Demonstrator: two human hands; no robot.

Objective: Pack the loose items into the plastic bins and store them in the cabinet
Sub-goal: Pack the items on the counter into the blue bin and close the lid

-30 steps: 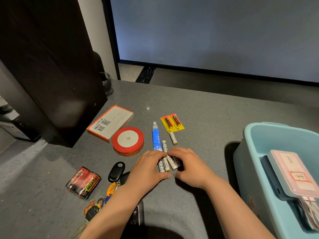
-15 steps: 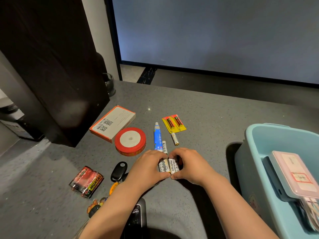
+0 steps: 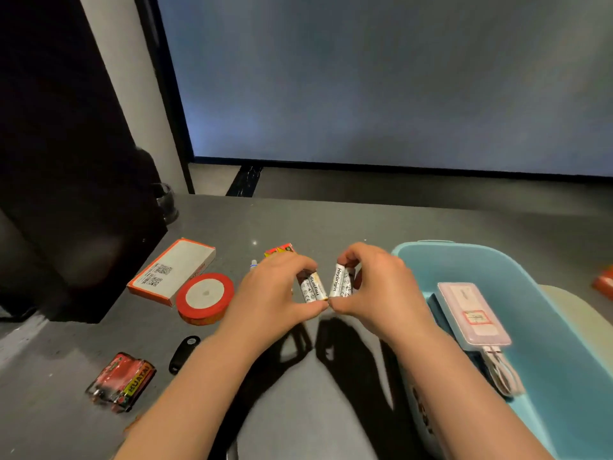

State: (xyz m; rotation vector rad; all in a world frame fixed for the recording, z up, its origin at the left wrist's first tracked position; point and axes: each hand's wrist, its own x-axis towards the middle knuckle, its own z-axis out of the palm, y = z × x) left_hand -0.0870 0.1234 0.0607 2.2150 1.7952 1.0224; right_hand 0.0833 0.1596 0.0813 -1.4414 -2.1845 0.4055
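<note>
Both hands are raised above the grey counter (image 3: 331,227), thumbs almost touching. My left hand (image 3: 268,293) pinches two white batteries (image 3: 311,287) between thumb and fingers. My right hand (image 3: 381,287) pinches two more white batteries (image 3: 341,282) labelled Heybright. The light blue plastic bin (image 3: 431,257) stands just right of my right hand; inside lie a pink case (image 3: 471,313) and a white cable (image 3: 501,370). The glue tube (image 3: 253,264) and the yellow battery card (image 3: 280,250) are mostly hidden behind my left hand.
On the counter lie an orange-edged white box (image 3: 172,270), a red ribbon roll (image 3: 204,298), a black key fob (image 3: 184,353) and a red Huatai battery pack (image 3: 121,381). A dark cabinet (image 3: 66,161) stands at the left with a glass (image 3: 166,200) behind it. An orange thing (image 3: 603,283) sits at far right.
Both hands have lifted the white batteries off the counter and moved them right, toward the bin. The batteries now split into two pairs, one per hand. The camera has tilted up.
</note>
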